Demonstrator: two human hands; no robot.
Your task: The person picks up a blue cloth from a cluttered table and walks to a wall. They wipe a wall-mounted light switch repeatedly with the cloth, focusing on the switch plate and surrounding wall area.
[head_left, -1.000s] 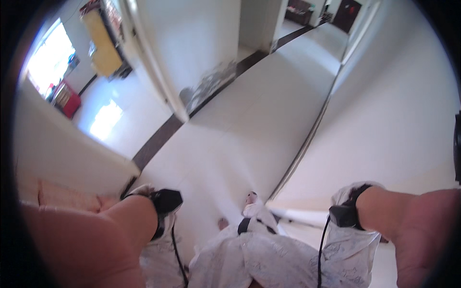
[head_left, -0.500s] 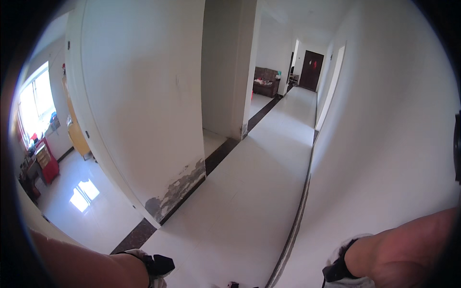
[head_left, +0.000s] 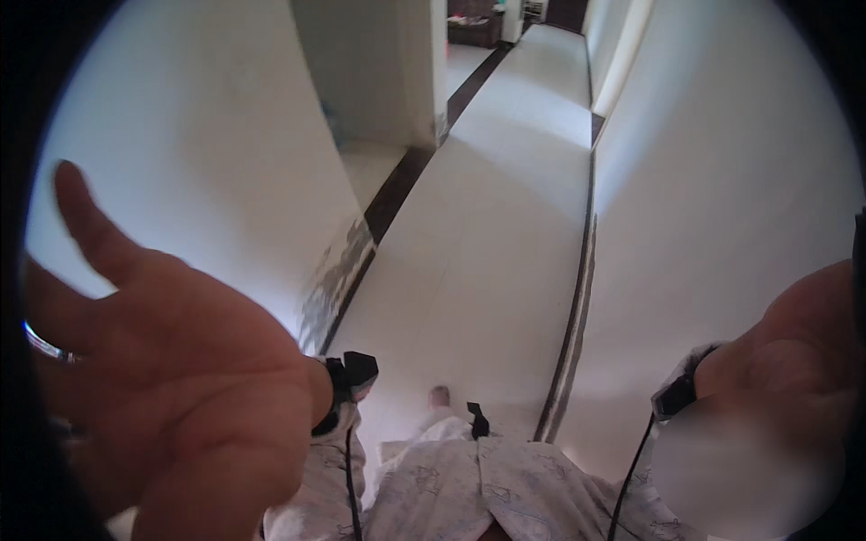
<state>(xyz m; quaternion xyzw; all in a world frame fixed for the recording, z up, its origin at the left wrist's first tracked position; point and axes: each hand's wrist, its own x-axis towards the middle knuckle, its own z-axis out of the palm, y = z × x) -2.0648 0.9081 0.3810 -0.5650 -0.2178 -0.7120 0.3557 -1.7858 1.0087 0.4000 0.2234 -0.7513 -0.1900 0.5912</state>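
My left hand is raised at the left, palm showing and fingers spread, with nothing in it. Its outer fingers run into the dark rim. On the right, part of my right hand shows at the rim; its fingers are cut off and a blurred patch covers the area below. Each wrist wears a black device, the left one and the right one, with a black cable running down the sleeve. Below, my pale patterned clothing and a foot are in view.
A pale tiled hallway floor runs ahead between white walls. The left wall has peeling paint near its base, beside an opening. Dark skirting edges the right wall. Far off stand a dark sofa and a dark door.
The view has tilted down, bringing my clothing and foot into sight. My left hand has come up into view with fingers spread. The room with the window at the left has left the picture.
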